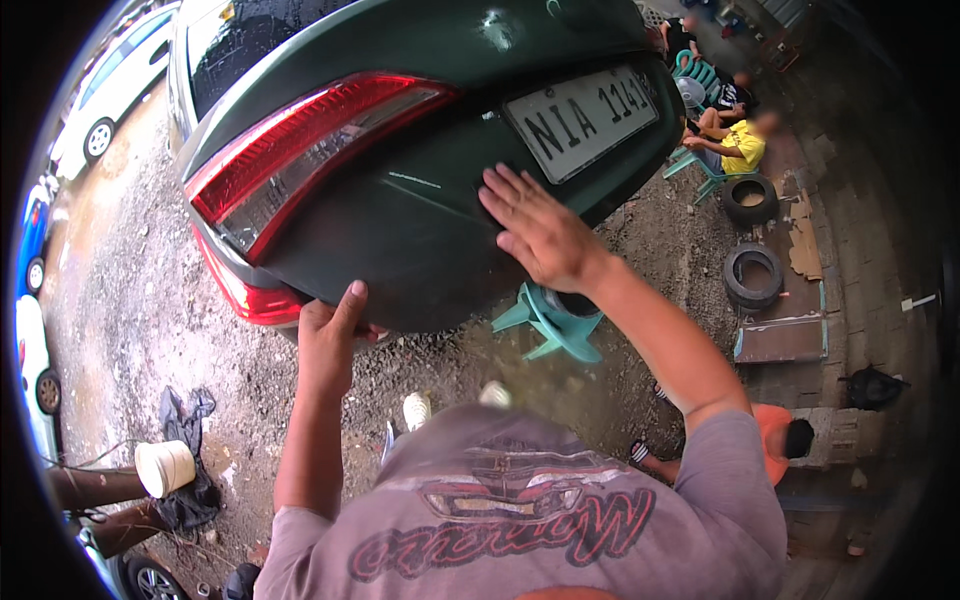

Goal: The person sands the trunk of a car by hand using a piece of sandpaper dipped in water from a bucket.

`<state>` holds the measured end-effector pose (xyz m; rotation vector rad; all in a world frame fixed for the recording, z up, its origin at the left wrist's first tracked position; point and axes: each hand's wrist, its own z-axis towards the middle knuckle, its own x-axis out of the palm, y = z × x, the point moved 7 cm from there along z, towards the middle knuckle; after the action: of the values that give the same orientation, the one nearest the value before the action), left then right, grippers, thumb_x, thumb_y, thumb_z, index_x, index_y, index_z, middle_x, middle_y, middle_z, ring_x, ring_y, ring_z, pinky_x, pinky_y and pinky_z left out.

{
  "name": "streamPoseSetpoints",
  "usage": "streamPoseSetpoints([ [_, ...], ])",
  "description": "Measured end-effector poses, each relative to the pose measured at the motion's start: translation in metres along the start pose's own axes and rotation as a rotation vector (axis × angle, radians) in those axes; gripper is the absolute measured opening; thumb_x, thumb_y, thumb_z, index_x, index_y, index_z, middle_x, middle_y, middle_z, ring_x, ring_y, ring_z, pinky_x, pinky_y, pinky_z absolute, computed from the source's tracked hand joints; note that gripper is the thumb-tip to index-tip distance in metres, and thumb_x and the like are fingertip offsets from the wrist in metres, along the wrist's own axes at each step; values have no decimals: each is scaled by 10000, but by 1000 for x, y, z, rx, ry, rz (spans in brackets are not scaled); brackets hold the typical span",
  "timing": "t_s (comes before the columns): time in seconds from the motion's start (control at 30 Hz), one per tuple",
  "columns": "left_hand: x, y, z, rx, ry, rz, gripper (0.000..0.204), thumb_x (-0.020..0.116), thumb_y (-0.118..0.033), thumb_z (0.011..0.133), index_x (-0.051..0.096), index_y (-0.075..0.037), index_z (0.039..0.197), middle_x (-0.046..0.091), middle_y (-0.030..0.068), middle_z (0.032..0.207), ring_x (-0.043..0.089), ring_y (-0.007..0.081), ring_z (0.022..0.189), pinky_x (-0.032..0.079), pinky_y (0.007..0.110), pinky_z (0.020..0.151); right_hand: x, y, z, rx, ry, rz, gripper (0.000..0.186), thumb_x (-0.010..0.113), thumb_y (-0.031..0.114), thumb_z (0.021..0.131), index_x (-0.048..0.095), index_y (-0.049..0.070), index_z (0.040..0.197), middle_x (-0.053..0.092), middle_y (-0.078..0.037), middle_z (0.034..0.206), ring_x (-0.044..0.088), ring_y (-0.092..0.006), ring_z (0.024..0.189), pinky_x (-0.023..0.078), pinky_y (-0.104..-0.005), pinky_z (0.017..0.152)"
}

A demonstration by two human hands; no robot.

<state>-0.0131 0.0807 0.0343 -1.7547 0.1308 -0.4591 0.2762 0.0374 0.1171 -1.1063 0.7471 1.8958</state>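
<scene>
A dark green car trunk lid [400, 240] stands raised in front of me, with a red and clear tail light [320, 140] at its left and a white licence plate [580, 120] at its right. Its lower left edge is gripped by my left hand [325, 335], thumb on the outer face and fingers partly hidden behind. My right hand [545, 230] lies on the panel just below the plate, fingers outstretched; anything under the palm is hidden. Beneath the lid, a second red light [250, 290] shows on the car body.
A teal plastic stool [555, 325] stands on wet gravel below the lid. Two tyres [752, 275] lie at the right by boards. Several people sit farther back, and a person in orange [775, 445] is near my right elbow. A white bucket [165, 468] is at the left.
</scene>
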Motion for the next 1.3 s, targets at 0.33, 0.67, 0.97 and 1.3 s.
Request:
streamPoseSetpoints([
  [0.33, 5, -15, -6, 27, -78, 5, 363, 693, -346, 1058, 743, -11, 926, 737, 60, 780, 662, 115, 647, 513, 256, 612, 10, 24, 52, 6, -135, 30, 489, 590, 302, 1039, 624, -42, 1384, 573, -280, 1490, 485, -474, 1434, 339, -545, 1249],
  [0.67, 1, -9, -2, 26, -60, 55, 361, 708, -323, 1047, 742, 11, 914, 737, 85, 779, 682, 142, 643, 520, 260, 603, 5, 18, 83, 290, -97, -26, 543, 555, 338, 1062, 582, -74, 1416, 554, -322, 1485, 480, -488, 1436, 371, -552, 1226],
  [0.97, 0, -7, 9, 2, 58, 49, 350, 721, -328, 1038, 710, 13, 960, 748, 112, 829, 704, 178, 659, 551, 287, 596, 6, 6, 84, 499, -97, 29, 518, 550, 331, 1061, 606, -70, 1385, 554, -339, 1473, 477, -476, 1446, 351, -589, 1220],
  [1.3, -10, -1, 15, -18, 84, 23, 391, 741, -330, 1034, 694, 3, 836, 708, 92, 745, 735, 193, 658, 553, 271, 584, 20, 43, 69, 319, -175, -104, 553, 552, 320, 1070, 543, -88, 1444, 512, -335, 1526, 426, -492, 1487, 322, -562, 1253],
])
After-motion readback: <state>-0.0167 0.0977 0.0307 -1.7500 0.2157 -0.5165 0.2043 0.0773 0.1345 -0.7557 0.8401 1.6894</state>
